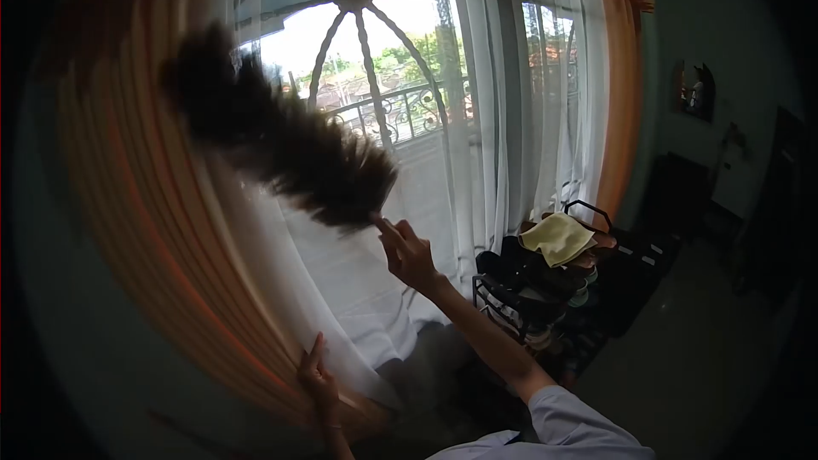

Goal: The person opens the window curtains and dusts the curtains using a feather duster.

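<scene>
A dark, fluffy feather duster (290,149) slants across the upper left, blurred, in front of the window and curtains. My right hand (409,254) is wrapped round its lower end, with the arm stretched forward. Low on the left, my left hand (318,379) is at the edge of the orange curtain (170,230), beside the white sheer curtain (341,358). One finger of it points up and the fingers look apart. Behind the duster, the window (375,60) has a dark twisted grille.
A black rack (520,302) piled with items stands right of my arm, a yellow cloth (558,238) on top. Further right are dark furniture (677,192), a wall picture (694,91) and the floor (682,315). Another orange curtain (624,94) hangs at the window's right side.
</scene>
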`<state>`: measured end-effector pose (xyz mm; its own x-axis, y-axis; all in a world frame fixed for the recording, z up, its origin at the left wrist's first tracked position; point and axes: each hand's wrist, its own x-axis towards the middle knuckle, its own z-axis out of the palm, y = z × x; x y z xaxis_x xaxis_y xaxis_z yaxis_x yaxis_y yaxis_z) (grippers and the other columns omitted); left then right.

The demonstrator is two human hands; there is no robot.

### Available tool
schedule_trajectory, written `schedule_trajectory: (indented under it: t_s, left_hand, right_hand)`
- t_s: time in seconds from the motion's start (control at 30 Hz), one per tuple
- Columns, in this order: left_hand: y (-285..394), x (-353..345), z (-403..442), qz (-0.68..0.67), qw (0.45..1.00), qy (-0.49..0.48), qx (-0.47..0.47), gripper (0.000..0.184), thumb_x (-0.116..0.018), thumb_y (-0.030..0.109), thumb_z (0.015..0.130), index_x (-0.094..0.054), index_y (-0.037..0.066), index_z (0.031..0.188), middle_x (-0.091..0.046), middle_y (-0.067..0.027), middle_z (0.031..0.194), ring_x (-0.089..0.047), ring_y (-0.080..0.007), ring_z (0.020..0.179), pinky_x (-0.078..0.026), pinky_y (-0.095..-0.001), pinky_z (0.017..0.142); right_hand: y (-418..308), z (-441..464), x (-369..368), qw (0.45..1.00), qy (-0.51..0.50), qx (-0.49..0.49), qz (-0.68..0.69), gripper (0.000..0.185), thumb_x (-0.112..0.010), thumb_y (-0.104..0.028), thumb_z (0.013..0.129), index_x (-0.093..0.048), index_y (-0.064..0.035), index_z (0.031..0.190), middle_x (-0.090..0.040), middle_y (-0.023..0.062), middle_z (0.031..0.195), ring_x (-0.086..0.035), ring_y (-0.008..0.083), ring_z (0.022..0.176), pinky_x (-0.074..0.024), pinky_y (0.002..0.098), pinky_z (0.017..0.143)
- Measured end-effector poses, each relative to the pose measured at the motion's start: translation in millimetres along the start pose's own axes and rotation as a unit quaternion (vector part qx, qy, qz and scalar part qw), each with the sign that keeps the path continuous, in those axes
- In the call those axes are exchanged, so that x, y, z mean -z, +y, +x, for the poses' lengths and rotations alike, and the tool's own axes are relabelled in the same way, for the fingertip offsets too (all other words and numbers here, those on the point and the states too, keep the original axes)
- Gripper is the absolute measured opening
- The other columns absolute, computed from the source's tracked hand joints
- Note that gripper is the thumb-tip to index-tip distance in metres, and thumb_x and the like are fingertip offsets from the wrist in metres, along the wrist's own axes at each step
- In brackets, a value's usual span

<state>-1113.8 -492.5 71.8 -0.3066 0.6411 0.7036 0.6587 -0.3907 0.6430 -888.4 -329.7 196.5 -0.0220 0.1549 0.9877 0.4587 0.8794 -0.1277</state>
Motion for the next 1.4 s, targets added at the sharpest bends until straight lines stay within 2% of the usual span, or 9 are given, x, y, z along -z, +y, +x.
schedule_trajectory:
  t_s: [0.17, 0.27, 0.33, 0.4, 0.57, 0.8, 0.9, 1.1, 1.4]
  left_hand:
    - [1, 6, -1, -0.005, 1.0, 0.006, -0.011, 0.048, -0.043, -0.014, 0.086, -0.064, 0.004, 0.125, -0.069, -0.0197, 0.107, -0.068, -0.0289, 0.098, -0.052, -0.0354, 0.087]
    - [7, 9, -2, 0.012, 1.0, -0.006, 0.007, 0.046, -0.043, -0.014, 0.088, -0.063, 0.003, 0.126, -0.068, -0.0202, 0.108, -0.067, -0.0283, 0.101, -0.051, -0.0346, 0.09]
    - [6, 9, -3, 0.043, 0.998, -0.038, 0.017, 0.045, -0.044, -0.014, 0.089, -0.062, 0.002, 0.126, -0.068, -0.0212, 0.111, -0.067, -0.0279, 0.101, -0.05, -0.035, 0.091]
    - [10, 2, -2, 0.02, 0.999, -0.03, 0.016, 0.043, -0.043, -0.013, 0.09, -0.062, 0.001, 0.126, -0.067, -0.0197, 0.114, -0.065, -0.0273, 0.104, -0.049, -0.035, 0.093]
    - [29, -2, -2, -0.026, 0.999, -0.024, 0.025, 0.04, -0.042, -0.01, 0.092, -0.062, 0.0, 0.126, -0.067, -0.0184, 0.116, -0.064, -0.0266, 0.106, -0.048, -0.0354, 0.094]
    - [11, 14, -11, 0.054, 0.998, -0.01, -0.014, 0.047, -0.043, -0.012, 0.087, -0.061, 0.003, 0.128, -0.068, -0.0186, 0.112, -0.066, -0.0313, 0.096, -0.048, -0.0385, 0.088]
    - [15, 17, -11, 0.056, 0.998, -0.013, 0.006, 0.048, -0.043, -0.011, 0.088, -0.062, 0.005, 0.129, -0.068, -0.0185, 0.114, -0.066, -0.0304, 0.096, -0.048, -0.0377, 0.086]
    - [16, 24, -12, 0.052, 0.999, -0.005, 0.008, 0.044, -0.042, -0.009, 0.091, -0.062, 0.004, 0.128, -0.067, -0.0175, 0.118, -0.065, -0.0279, 0.105, -0.046, -0.0366, 0.093]
    - [6, 32, -14, 0.044, 0.999, -0.005, 0.011, 0.044, -0.04, -0.009, 0.091, -0.061, 0.001, 0.128, -0.064, -0.0163, 0.126, -0.061, -0.0265, 0.116, -0.043, -0.0369, 0.102]
  right_hand:
    - [33, -69, 14, 0.991, -0.025, -0.122, -0.046, 0.053, -0.057, -0.008, 0.094, -0.046, -0.0224, 0.144, -0.055, 0.0103, 0.08, -0.06, 0.0239, 0.062, -0.049, 0.0376, 0.052]
    - [34, -97, 3, 0.942, 0.15, -0.299, 0.014, 0.044, -0.05, -0.011, 0.099, -0.04, -0.0044, 0.141, -0.058, 0.0155, 0.083, -0.058, 0.0259, 0.064, -0.0456, 0.0353, 0.058]
    - [18, -115, -6, 0.938, 0.199, -0.285, 0.006, 0.042, -0.049, -0.014, 0.1, -0.036, -0.001, 0.138, -0.059, 0.016, 0.081, -0.058, 0.0258, 0.063, -0.0449, 0.0362, 0.057]
    - [-4, -158, -15, 0.914, 0.07, -0.386, 0.103, 0.042, -0.053, -0.013, 0.098, -0.037, -0.0009, 0.136, -0.063, 0.02, 0.083, -0.064, 0.035, 0.068, -0.0474, 0.0404, 0.056]
    - [-45, -249, -7, 0.95, -0.124, -0.281, 0.058, 0.035, -0.055, -0.019, 0.098, -0.04, -0.0007, 0.123, -0.065, 0.0229, 0.087, -0.066, 0.0427, 0.079, -0.0499, 0.0481, 0.06]
    - [-65, -424, -15, 0.864, -0.125, -0.482, -0.081, 0.039, -0.049, -0.028, 0.1, -0.04, 0.0034, 0.121, -0.06, 0.0299, 0.098, -0.061, 0.0475, 0.092, -0.0484, 0.0525, 0.076]
    - [-124, -434, -5, 0.705, -0.296, -0.644, 0.028, 0.043, -0.051, -0.026, 0.099, -0.042, 0.0052, 0.126, -0.058, 0.0286, 0.109, -0.058, 0.0442, 0.101, -0.047, 0.0505, 0.086]
    - [-154, -509, 9, 0.438, -0.565, -0.679, 0.165, 0.035, -0.053, -0.026, 0.099, -0.049, 0.0012, 0.12, -0.061, 0.0197, 0.109, -0.058, 0.0347, 0.104, -0.0456, 0.0432, 0.089]
    - [-174, -503, 52, 0.106, -0.442, -0.793, 0.407, 0.025, -0.055, -0.025, 0.098, -0.06, -0.0048, 0.112, -0.064, 0.0065, 0.109, -0.057, 0.0204, 0.108, -0.0435, 0.0322, 0.094]
